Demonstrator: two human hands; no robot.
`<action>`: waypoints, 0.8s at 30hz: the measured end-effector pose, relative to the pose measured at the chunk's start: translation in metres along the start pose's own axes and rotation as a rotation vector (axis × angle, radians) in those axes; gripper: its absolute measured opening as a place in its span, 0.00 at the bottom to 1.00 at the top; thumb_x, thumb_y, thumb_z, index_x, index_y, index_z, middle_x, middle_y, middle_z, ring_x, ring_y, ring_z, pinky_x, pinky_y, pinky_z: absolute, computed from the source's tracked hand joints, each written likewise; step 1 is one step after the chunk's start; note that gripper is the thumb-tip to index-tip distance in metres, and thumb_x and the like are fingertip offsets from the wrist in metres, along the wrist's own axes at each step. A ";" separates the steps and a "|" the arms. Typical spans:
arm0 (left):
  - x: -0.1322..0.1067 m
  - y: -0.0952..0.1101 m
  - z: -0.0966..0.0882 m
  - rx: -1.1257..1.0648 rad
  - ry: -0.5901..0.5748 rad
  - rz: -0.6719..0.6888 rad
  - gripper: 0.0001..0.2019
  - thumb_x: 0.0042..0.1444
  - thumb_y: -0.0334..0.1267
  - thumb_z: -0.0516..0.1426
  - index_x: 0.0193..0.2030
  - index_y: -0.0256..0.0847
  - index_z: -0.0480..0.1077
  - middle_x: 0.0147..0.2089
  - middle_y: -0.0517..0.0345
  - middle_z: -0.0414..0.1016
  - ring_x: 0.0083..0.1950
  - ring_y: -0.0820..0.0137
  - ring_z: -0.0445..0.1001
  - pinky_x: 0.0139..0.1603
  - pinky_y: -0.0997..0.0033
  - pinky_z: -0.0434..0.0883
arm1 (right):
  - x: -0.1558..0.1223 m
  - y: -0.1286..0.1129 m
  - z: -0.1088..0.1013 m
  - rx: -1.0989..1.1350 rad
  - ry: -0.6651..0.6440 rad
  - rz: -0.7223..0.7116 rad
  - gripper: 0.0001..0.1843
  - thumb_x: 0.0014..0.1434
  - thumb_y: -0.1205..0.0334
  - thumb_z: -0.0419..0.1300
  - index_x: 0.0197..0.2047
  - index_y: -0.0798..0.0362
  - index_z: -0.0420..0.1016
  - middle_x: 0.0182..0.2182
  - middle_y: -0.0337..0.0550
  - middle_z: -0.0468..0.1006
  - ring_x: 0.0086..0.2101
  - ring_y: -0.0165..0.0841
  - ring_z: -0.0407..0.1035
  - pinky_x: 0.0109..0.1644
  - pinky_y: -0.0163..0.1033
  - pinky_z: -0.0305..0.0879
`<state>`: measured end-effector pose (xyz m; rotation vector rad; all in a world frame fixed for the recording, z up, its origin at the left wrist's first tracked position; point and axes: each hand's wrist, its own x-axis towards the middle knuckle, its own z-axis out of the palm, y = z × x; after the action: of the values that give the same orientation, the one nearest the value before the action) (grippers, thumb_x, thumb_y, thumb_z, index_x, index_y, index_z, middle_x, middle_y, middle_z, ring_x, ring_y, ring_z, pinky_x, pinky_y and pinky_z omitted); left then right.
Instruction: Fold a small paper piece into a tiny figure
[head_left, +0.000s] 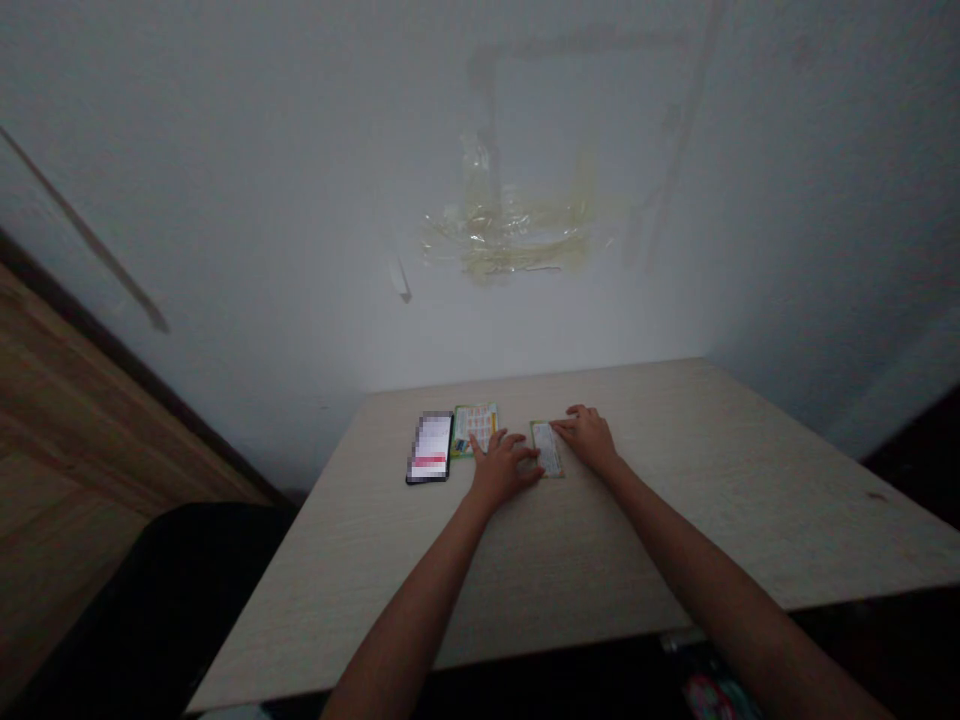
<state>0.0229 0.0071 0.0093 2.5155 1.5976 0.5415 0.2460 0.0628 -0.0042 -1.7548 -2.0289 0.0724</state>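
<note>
My left hand (501, 465) lies flat on the light wooden table (675, 500), fingers spread, its fingertips on the edge of a colourful printed card (473, 425) and its thumb touching a second, narrower card (548, 448). My right hand (589, 435) rests flat beside it, fingers stretched out onto the top right of that narrow card. Neither hand grips anything. A smartphone (431, 447) with a lit screen lies face up just left of the colourful card.
A white wall (300, 200) rises right behind the table, with yellowed tape remains (517, 230) stuck on it. A dark chair or bag (165, 590) sits at the table's left front corner. Wooden panelling (60, 430) runs along the left.
</note>
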 end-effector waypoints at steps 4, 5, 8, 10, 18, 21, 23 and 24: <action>0.000 0.001 0.000 0.008 0.005 0.005 0.16 0.55 0.57 0.59 0.49 0.64 0.74 0.63 0.66 0.69 0.70 0.51 0.52 0.62 0.19 0.26 | 0.001 -0.006 -0.003 -0.052 -0.008 0.040 0.15 0.65 0.48 0.55 0.50 0.34 0.79 0.52 0.45 0.70 0.50 0.43 0.62 0.52 0.44 0.59; 0.000 0.001 0.000 0.011 0.006 0.001 0.16 0.55 0.57 0.59 0.49 0.64 0.74 0.63 0.66 0.68 0.70 0.51 0.52 0.62 0.19 0.26 | 0.001 -0.008 -0.003 -0.057 -0.006 0.047 0.15 0.65 0.48 0.55 0.50 0.35 0.79 0.52 0.45 0.70 0.50 0.42 0.62 0.52 0.44 0.59; 0.000 0.001 0.001 0.021 0.008 -0.004 0.16 0.55 0.57 0.59 0.50 0.63 0.74 0.63 0.65 0.68 0.70 0.50 0.52 0.62 0.19 0.27 | 0.002 -0.010 -0.001 -0.056 0.010 0.064 0.15 0.65 0.48 0.56 0.50 0.35 0.80 0.52 0.46 0.70 0.50 0.42 0.62 0.51 0.45 0.59; -0.001 0.001 0.001 0.024 0.011 0.010 0.16 0.56 0.57 0.59 0.51 0.63 0.74 0.63 0.65 0.69 0.70 0.50 0.52 0.62 0.19 0.26 | 0.001 -0.009 0.001 -0.044 0.020 0.066 0.14 0.64 0.49 0.56 0.49 0.35 0.80 0.51 0.46 0.70 0.50 0.43 0.62 0.51 0.45 0.59; -0.003 0.002 -0.001 0.010 -0.025 0.057 0.15 0.59 0.53 0.57 0.52 0.58 0.71 0.66 0.66 0.66 0.71 0.53 0.52 0.62 0.21 0.23 | 0.003 0.008 0.012 0.119 0.049 0.036 0.14 0.59 0.54 0.63 0.49 0.36 0.80 0.53 0.43 0.73 0.51 0.42 0.63 0.55 0.47 0.60; -0.004 0.002 -0.003 -0.009 -0.031 0.052 0.13 0.61 0.52 0.55 0.50 0.55 0.72 0.64 0.65 0.69 0.71 0.53 0.51 0.62 0.21 0.23 | 0.004 0.015 0.015 0.209 0.068 -0.005 0.11 0.56 0.55 0.65 0.43 0.39 0.83 0.50 0.42 0.76 0.51 0.42 0.65 0.56 0.47 0.60; -0.004 0.002 -0.004 -0.024 -0.016 0.049 0.12 0.61 0.52 0.55 0.48 0.54 0.72 0.62 0.64 0.71 0.71 0.54 0.52 0.62 0.20 0.22 | 0.003 0.018 0.017 0.263 0.064 -0.052 0.08 0.55 0.56 0.65 0.38 0.42 0.84 0.48 0.42 0.78 0.49 0.41 0.66 0.56 0.46 0.61; -0.004 0.002 -0.004 -0.028 -0.010 0.048 0.12 0.60 0.52 0.56 0.47 0.53 0.72 0.61 0.63 0.72 0.70 0.54 0.53 0.62 0.20 0.22 | 0.001 0.019 0.018 0.286 0.064 -0.077 0.07 0.55 0.56 0.65 0.36 0.43 0.84 0.47 0.43 0.78 0.49 0.40 0.67 0.57 0.47 0.61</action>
<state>0.0214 0.0022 0.0127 2.5378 1.5194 0.5513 0.2568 0.0723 -0.0262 -1.4837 -1.9294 0.2652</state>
